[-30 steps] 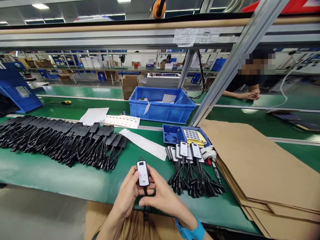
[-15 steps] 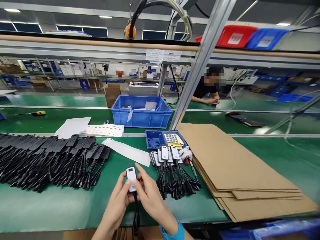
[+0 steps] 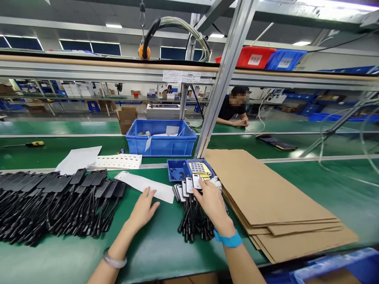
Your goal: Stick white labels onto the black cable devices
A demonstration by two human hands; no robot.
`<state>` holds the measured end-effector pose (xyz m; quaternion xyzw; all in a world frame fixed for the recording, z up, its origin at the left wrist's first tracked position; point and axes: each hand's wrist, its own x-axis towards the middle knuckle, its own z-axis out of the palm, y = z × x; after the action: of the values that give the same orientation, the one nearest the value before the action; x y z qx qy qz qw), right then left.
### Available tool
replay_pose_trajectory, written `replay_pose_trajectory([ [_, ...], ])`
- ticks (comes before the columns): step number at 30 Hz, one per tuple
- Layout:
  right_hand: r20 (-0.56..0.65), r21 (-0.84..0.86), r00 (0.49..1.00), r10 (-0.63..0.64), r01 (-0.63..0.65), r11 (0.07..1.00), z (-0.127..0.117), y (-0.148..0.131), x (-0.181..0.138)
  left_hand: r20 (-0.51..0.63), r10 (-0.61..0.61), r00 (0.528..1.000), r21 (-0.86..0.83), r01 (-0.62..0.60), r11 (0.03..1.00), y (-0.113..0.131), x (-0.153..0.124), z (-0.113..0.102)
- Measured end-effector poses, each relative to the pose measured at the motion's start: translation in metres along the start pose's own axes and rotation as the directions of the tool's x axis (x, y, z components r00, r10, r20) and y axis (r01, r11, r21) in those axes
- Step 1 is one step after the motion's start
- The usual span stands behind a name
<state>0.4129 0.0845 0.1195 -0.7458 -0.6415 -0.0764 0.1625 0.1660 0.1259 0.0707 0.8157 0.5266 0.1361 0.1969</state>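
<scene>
My right hand (image 3: 211, 201) has its thumb and fingertips around a small white-faced cabled device (image 3: 196, 181) with a dark window, at the top of a pile. More white-faced devices (image 3: 188, 185) lie beside it, their black cables (image 3: 191, 223) trailing toward me; my hand hides part of this pile. Over the green bench, my left hand (image 3: 143, 209) is open with nothing in it, its fingertips by a white paper strip (image 3: 154, 188). To the left lies a long row of black cabled devices (image 3: 89, 179).
Behind the pile stand a small blue tray (image 3: 177, 172) and yellow-edged label sheets (image 3: 199, 169). Cardboard sheets (image 3: 260, 189) are stacked at right. A blue crate (image 3: 161, 145) sits farther back near a metal post (image 3: 225, 75). Another person (image 3: 233, 106) leans on the far bench.
My hands have parted. The right hand has carried the white-faced device from in front of me to the pile at right; the left has let go and moved forward and left. The view has shifted.
</scene>
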Motion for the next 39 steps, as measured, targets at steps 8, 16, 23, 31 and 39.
replay_pose_trajectory([
  [8,-0.062,0.107,0.988,-0.138,0.144,0.984,-0.010,-0.044,0.016,-0.124,-0.011,0.992,0.193,0.035,0.981,-0.022,0.008,0.027],
  [16,0.049,0.503,0.887,-0.459,0.375,0.779,0.047,-0.193,0.083,-0.203,0.059,0.977,0.256,-0.005,0.967,-0.032,0.002,0.035],
  [23,0.052,0.602,0.930,-0.364,0.261,0.755,0.100,-0.239,0.102,-0.180,0.090,0.980,0.236,-0.046,0.971,-0.040,0.002,0.033],
  [31,-0.134,0.786,0.928,-0.347,0.313,0.533,0.102,-0.240,0.091,-0.181,0.112,0.977,0.220,-0.071,0.973,-0.042,0.004,0.036],
  [39,-0.291,0.907,0.956,-0.042,0.290,0.306,0.031,-0.198,0.073,-0.412,-0.110,0.905,0.313,0.254,0.915,-0.043,0.001,0.005],
])
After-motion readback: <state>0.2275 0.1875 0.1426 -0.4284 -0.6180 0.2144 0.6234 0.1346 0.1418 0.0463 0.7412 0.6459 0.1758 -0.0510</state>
